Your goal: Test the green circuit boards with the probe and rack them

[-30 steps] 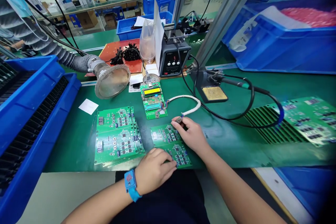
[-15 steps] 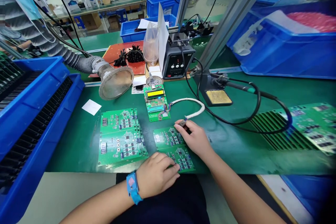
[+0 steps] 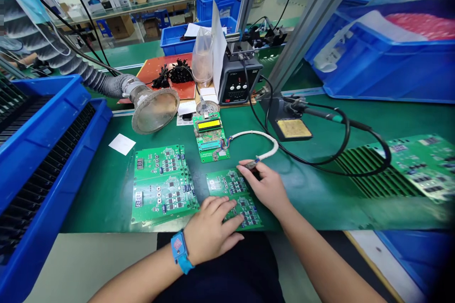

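Note:
My right hand [image 3: 266,184] pinches a small connector [image 3: 251,164] at the end of a white sleeved cable [image 3: 268,154], just above the top right part of a green circuit board [image 3: 224,182]. Whether the connector touches the board, I cannot tell. My left hand [image 3: 215,225], with a blue wrist strap [image 3: 181,251], lies with fingers spread over the lower part of that board. The cable runs back to a small green board with a lit yellow display [image 3: 209,125]. To the left lies a stack of similar circuit boards [image 3: 163,184].
A soldering station [image 3: 239,83] and an iron in its stand [image 3: 293,125] are behind. A fume extraction nozzle [image 3: 155,110] hangs at left. Blue bins [image 3: 53,151] line the left; a large blue bin [image 3: 391,71] and stacked boards [image 3: 408,165] are at right.
My left hand's fingers have spread and shifted slightly up and left across the board. My right hand keeps the connector at the board's top right, its angle slightly changed.

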A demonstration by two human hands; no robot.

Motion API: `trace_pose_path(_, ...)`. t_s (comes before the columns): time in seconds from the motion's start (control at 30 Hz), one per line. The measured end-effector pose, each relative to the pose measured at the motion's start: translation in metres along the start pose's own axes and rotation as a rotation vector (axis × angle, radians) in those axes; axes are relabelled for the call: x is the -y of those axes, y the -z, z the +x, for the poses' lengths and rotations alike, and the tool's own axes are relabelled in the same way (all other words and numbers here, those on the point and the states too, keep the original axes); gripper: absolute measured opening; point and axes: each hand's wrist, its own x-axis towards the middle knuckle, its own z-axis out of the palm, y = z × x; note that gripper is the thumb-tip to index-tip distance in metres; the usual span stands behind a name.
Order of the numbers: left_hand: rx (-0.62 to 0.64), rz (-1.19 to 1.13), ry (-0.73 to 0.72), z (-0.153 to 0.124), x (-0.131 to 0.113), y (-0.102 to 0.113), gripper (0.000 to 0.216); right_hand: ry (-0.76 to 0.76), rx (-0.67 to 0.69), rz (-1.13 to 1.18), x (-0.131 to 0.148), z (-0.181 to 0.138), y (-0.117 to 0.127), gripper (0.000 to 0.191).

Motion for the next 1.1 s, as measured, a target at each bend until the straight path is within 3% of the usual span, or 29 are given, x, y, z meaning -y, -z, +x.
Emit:
trace_pose_path(0.13, 0.015, -0.004, 0.009, 0.0, -0.001, 0.001, 0.029, -0.046, -0.011, 0.03, -0.005, -0.026, 0.013, 0.028)
trace_pose_path(0.3, 0.026, -0.005, 0.005, 0.0, -0.002, 0.001, 0.028, 0.089, 0.023, -0.046, -0.006, -0.05, 0.022, 0.015)
trace_pose_path(0.67, 0.029, 0.009, 0.019, 0.0, -0.002, 0.0, 0.028, 0.339, 0.039, -0.168, -0.002, -0.049, 0.021, 0.006)
trace_pose_path(0.93, 0.031, 0.036, 0.018, 0.001, -0.003, 0.0, 0.031, 0.39, -0.04, -0.182, -0.002, -0.047, 0.016, 0.004)
trace_pose_path(1.1, 0.014, 0.037, 0.023, 0.002, -0.002, -0.001, 0.037, 0.342, -0.006, -0.127, -0.006, -0.047, 0.018, 0.008)
